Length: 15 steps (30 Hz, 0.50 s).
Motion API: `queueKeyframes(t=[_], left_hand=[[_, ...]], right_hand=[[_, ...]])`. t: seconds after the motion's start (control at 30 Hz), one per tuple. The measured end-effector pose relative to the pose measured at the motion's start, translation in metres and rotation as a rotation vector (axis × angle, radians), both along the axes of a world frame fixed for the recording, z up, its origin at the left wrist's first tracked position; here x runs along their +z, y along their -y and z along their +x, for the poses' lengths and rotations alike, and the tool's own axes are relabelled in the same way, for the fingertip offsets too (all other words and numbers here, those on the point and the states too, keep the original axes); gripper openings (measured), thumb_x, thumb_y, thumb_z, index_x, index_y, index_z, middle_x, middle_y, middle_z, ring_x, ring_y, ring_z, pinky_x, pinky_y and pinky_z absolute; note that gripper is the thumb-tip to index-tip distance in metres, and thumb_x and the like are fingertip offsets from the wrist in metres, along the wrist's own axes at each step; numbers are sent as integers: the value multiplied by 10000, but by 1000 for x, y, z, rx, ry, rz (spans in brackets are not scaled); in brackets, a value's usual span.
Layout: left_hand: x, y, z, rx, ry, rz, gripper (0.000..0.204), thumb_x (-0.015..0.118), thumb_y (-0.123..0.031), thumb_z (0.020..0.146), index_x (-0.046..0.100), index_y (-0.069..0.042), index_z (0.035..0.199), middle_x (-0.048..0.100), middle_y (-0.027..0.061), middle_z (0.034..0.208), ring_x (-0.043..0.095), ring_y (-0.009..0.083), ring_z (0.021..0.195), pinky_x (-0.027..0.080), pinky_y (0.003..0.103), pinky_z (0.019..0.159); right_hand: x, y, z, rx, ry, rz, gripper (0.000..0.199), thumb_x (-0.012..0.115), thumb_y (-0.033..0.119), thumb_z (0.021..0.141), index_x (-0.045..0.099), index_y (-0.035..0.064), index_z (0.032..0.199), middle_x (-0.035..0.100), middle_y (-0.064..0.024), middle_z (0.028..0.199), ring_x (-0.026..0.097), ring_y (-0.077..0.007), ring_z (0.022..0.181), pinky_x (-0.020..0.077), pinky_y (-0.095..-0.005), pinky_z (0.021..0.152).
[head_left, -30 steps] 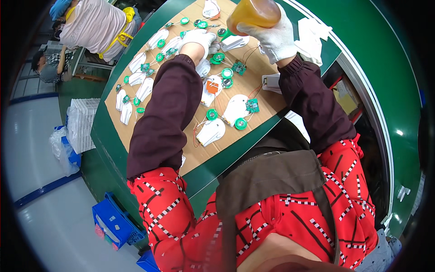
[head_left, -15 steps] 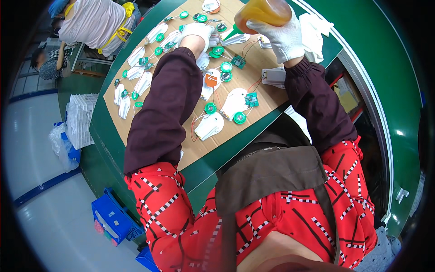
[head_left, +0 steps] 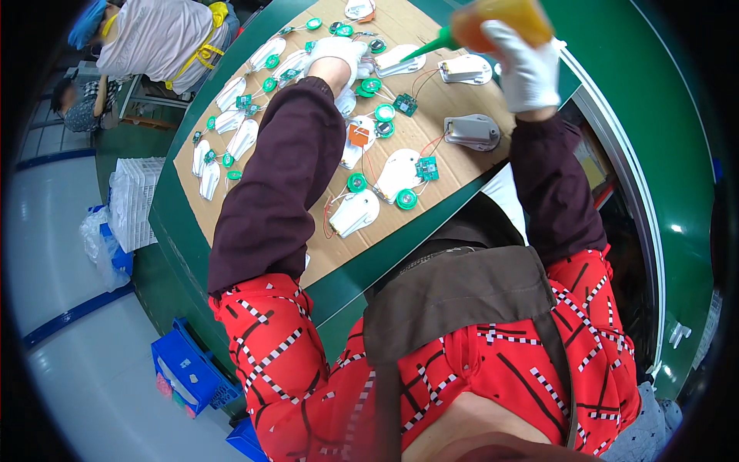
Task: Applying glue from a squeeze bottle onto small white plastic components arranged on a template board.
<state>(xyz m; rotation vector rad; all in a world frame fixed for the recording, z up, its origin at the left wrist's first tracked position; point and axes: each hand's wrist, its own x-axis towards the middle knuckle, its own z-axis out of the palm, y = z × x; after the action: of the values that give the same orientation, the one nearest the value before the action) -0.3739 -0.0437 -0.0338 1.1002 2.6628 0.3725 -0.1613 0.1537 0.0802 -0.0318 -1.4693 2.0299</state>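
Observation:
My right hand (head_left: 523,65), in a white glove, grips an orange squeeze bottle (head_left: 500,15) whose green nozzle (head_left: 427,48) points left and down at the board. My left hand (head_left: 339,55), also gloved, rests on a white plastic shell at the far middle of a brown cardboard sheet (head_left: 323,246). Spread over the cardboard are several white plastic shells (head_left: 356,212), each wired to a green round speaker (head_left: 406,199) and a small green circuit board (head_left: 426,167). A grey shell (head_left: 471,131) lies just below my right wrist.
The cardboard lies on a green conveyor belt (head_left: 647,138) with a metal rail on the right. Another person in a white top (head_left: 165,38) sits at the far left. A stack of white trays (head_left: 135,200) and blue crates (head_left: 185,369) stand on the floor at left.
The view has shifted, so the board sits lower and nearer in the picture. My right hand still holds the bottle, its nozzle further over the shells; my left hand stays on the same shell.

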Motion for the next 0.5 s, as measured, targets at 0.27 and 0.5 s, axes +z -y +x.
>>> queueKeyframes(t=[0.27, 0.5], left_hand=[[12, 4, -2, 51, -36, -54, 246, 512, -153, 810, 586, -96, 1038, 613, 98, 1003, 592, 262, 899, 480, 349, 751], [103, -56, 31, 261, 255, -55, 376, 455, -393, 839, 590, -48, 903, 620, 133, 832, 590, 256, 671, 454, 328, 656]], right_hand=[[-8, -100, 50, 270, -248, -471, 593, 688, 252, 740, 399, -27, 1175, 474, -216, 1176, 488, -359, 1086, 466, -420, 888], [-16, -155, 84, 111, -238, -620, 618, 689, 260, 733, 378, -3, 1198, 462, -204, 1185, 488, -336, 1085, 490, -409, 858]])
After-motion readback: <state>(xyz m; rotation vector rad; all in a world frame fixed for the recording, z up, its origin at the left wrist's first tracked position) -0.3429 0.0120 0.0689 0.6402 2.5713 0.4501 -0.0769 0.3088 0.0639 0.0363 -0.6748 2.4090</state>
